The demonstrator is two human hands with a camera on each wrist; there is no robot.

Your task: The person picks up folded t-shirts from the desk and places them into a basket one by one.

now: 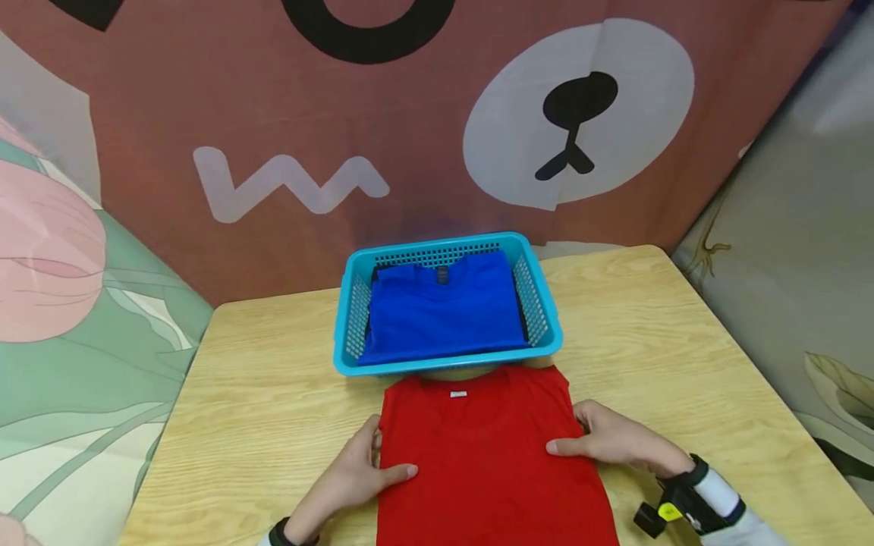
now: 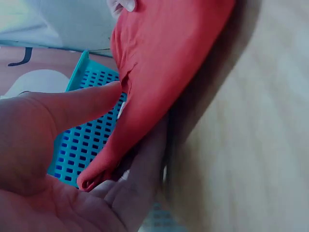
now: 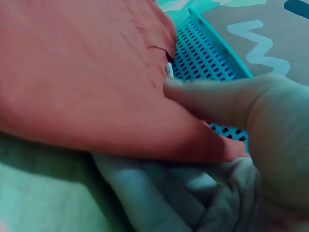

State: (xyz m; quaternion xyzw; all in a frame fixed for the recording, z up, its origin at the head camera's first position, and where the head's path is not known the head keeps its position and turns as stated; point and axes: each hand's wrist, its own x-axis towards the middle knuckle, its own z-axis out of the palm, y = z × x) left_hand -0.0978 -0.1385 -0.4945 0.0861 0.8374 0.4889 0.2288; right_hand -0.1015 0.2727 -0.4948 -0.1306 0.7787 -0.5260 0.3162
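Observation:
A red shirt (image 1: 488, 455) with a small white neck label (image 1: 458, 394) lies face-on between both hands, its collar end toward the basket. My left hand (image 1: 362, 466) grips its left edge, thumb on top and fingers beneath, as the left wrist view also shows. On the opposite edge my right hand (image 1: 611, 438) holds the shirt the same way. In the right wrist view, the fingers (image 3: 140, 193) pass under the red cloth (image 3: 87, 87) while the thumb presses from above. The shirt's lower end runs out of the head view.
Just beyond the collar stands a turquoise basket (image 1: 447, 367) with a folded blue shirt (image 1: 444, 315) in it; darker cloth shows at its sides. Everything rests on a light wooden table (image 1: 273, 394). A brown printed curtain (image 1: 287, 98) hangs behind the table's far edge.

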